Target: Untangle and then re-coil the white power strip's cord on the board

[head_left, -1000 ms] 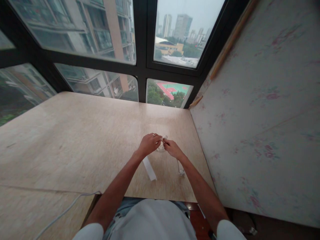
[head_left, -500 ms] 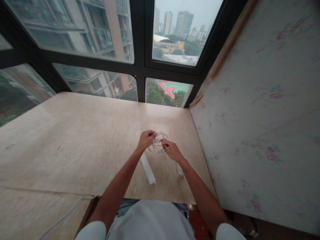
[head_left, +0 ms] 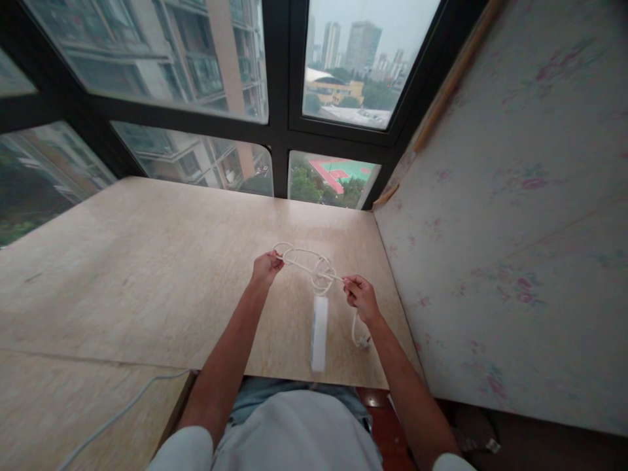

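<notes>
My left hand [head_left: 265,267] and my right hand [head_left: 360,296] are both closed on a white cord [head_left: 304,261], stretched between them above the pale wooden tabletop [head_left: 161,275]. The cord has a tangle of loops near its middle. From those loops hangs a white power strip [head_left: 318,332], dangling lengthwise and slightly blurred. Below my right hand the cord runs down to a plug end [head_left: 362,341] lying on the tabletop.
A second white cable [head_left: 118,412] trails over the table's front edge at lower left. Dark-framed windows [head_left: 279,140] stand behind the table. A patterned wall panel [head_left: 500,216] closes off the right side.
My hands have moved apart, pulling the coiled cord out into a line. The power strip has lifted off the table and swung to hang under the cord.
</notes>
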{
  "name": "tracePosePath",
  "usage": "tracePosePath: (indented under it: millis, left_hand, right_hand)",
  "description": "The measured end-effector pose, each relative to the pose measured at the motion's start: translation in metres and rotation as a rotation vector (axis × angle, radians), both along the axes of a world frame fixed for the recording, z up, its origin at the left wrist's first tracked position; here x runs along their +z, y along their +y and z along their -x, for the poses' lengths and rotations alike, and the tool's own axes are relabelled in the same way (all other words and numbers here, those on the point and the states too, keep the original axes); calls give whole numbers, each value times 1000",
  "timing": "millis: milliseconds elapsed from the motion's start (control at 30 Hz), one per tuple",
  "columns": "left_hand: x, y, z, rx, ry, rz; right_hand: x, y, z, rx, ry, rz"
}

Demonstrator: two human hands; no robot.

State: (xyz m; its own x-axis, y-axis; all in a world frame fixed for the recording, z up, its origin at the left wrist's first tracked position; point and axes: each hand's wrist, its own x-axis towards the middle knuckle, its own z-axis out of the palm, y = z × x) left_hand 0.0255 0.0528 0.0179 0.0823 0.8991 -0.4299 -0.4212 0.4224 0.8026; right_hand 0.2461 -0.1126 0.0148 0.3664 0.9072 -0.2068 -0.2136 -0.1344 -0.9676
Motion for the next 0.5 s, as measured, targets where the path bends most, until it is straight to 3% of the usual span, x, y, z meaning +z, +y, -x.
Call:
tracePosePath:
  millis: [300, 500]
  left_hand:
    - [-10, 9, 27, 125, 2, 50]
    - [-19, 3, 33, 144, -3, 64]
  right_hand:
    - [3, 9, -31, -15, -27, -14]
    - [2, 13, -35, 15, -33, 14]
